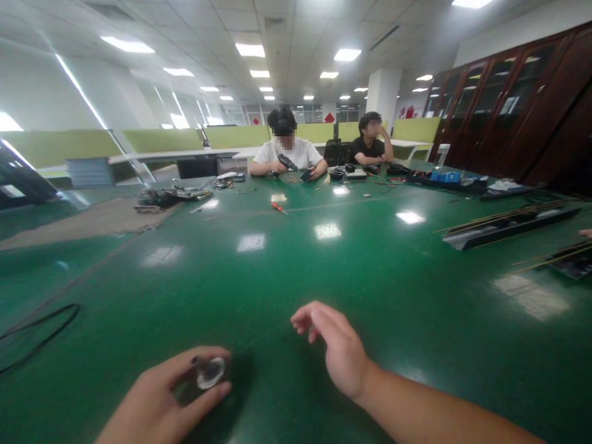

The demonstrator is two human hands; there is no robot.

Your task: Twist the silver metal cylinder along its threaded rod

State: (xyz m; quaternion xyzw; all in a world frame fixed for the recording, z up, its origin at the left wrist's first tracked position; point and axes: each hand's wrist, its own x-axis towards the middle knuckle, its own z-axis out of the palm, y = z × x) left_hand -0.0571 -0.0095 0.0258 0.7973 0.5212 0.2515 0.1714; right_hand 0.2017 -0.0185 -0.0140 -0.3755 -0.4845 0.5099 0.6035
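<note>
My left hand (166, 391) grips a small round spool-like object (210, 373) between thumb and fingers, low over the green table. It has a clear, whitish ring-shaped face and a dark part at its upper left; its exact kind is unclear. A very faint thin strand (266, 335) stretches from near this object to the fingertips of my right hand (330, 345). The right fingers are curled and pinched together around the strand's end, with the hand raised a little above the tabletop (259, 283).
An orange screwdriver (277, 208) lies mid-table. Across it, one person holds a power drill (287, 162); another sits beside. Black metal channels (509, 231) and thin rods lie right. A black cable (50, 327) loops at left, and cluttered parts (169, 196) sit behind.
</note>
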